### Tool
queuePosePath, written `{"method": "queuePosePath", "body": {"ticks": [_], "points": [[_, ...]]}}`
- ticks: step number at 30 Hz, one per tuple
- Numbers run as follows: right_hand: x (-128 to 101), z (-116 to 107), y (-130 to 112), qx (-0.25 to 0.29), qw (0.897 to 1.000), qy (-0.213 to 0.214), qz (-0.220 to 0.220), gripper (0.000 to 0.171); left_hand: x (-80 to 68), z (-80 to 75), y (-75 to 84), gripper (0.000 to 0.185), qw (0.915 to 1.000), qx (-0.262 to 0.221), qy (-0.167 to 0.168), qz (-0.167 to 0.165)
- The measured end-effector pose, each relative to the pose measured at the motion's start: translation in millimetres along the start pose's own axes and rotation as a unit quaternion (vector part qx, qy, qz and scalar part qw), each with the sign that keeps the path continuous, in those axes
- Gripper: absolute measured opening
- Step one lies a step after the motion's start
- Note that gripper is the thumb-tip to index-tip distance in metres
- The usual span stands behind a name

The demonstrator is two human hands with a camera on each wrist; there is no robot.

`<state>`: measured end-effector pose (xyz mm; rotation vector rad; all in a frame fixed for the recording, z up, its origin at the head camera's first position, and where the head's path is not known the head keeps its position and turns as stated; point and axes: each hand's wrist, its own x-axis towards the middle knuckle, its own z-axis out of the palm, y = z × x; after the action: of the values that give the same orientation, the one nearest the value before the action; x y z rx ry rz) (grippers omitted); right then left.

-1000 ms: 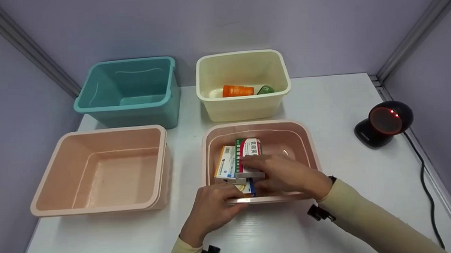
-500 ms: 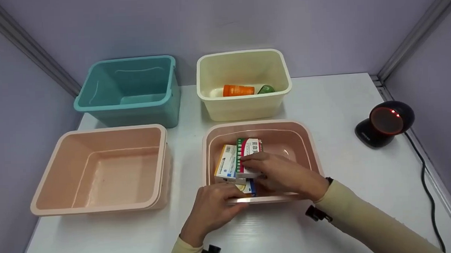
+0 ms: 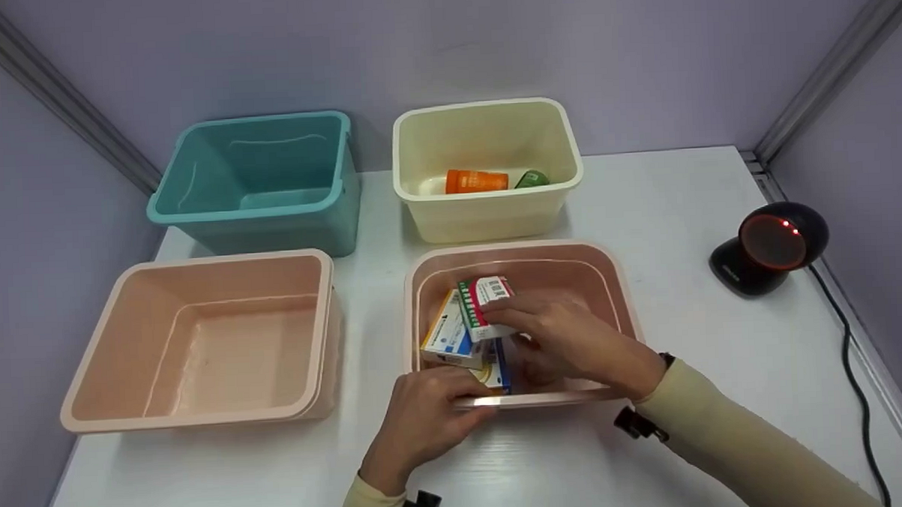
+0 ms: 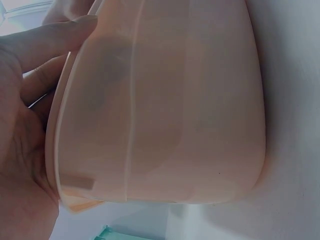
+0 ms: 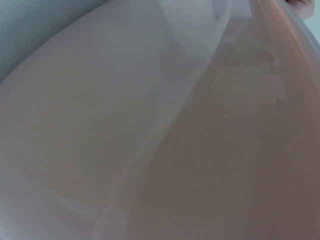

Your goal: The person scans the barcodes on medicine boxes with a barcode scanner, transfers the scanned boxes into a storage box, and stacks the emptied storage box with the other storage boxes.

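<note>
**A:** Head view first. The right hand (image 3: pixel 566 339) reaches into the near pink plastic tub (image 3: pixel 623 292) and pinches a small red, green and white cardboard medicine box (image 3: pixel 483 306) by its right edge, tilted and raised above the others. The left hand (image 3: pixel 419 423) curls over the tub's near rim. What worries you?

**B:** That edge pinch looks shallow to me. The box could pivot out and fall back into the tub. It also leans against the blue and white carton with the orange stripe (image 3: pixel 446 332), which might get dragged up or tipped over. A darker blue box (image 3: pixel 502 366) is wedged upright near the front wall.

**A:** Any print legible?

**B:** The held box has a row of green marks and some red characters, too small to read. Same for the carton. In the cream plastic bin (image 3: pixel 487 207) behind lie an orange bottle (image 3: pixel 476 181) and something green (image 3: pixel 531 179), labels unreadable. The black barcode scanner (image 3: pixel 767 248) shows a red light.

**A:** Left wrist view?

**B:** Fingers (image 4: pixel 50 45) and palm wrap the pink rim (image 4: pixel 55 150). If that hold loosens, I'd judge the tub could slide on the white table (image 4: pixel 295 100). No writing.

**A:** Right wrist view?

**B:** Only blurred pink tub wall (image 5: pixel 225 150); hand and box are out of sight.
</note>
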<state>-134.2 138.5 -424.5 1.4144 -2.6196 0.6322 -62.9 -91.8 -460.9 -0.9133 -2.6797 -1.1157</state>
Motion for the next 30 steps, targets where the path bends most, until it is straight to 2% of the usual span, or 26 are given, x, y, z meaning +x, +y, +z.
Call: {"method": "queuePosePath", "body": {"ticks": [4,10,14,17,23,30], "points": [[-0.9,-6.8,2.7,0.008,0.998,0.053,-0.014,0.045,0.3,0.4,-0.3,0.012,1.0000,0.001,0.004,0.003],[-5.2,-21.7,7.7,0.060,0.991,0.115,-0.010,0.043,0.0,-0.1,-0.3,0.012,1.0000,-0.002,0.002,-0.004],[-8.3,-32.4,7.1,0.092,0.988,0.125,0.012,0.048,-0.5,-0.2,-0.5,0.012,1.0000,-0.001,0.004,-0.006],[-11.2,-38.3,6.3,0.096,0.987,0.127,0.029,0.050,-1.0,0.1,-0.9,0.010,0.9999,0.004,0.009,-0.004],[-17.3,-44.0,7.4,0.077,0.985,0.148,0.034,0.048,-1.3,0.1,-0.9,0.009,0.9999,-0.002,0.006,-0.010],[-22.2,-48.8,8.3,0.107,0.979,0.167,0.041,0.052,-1.3,-0.6,-0.2,0.010,0.9998,-0.008,-0.003,-0.017]]}}
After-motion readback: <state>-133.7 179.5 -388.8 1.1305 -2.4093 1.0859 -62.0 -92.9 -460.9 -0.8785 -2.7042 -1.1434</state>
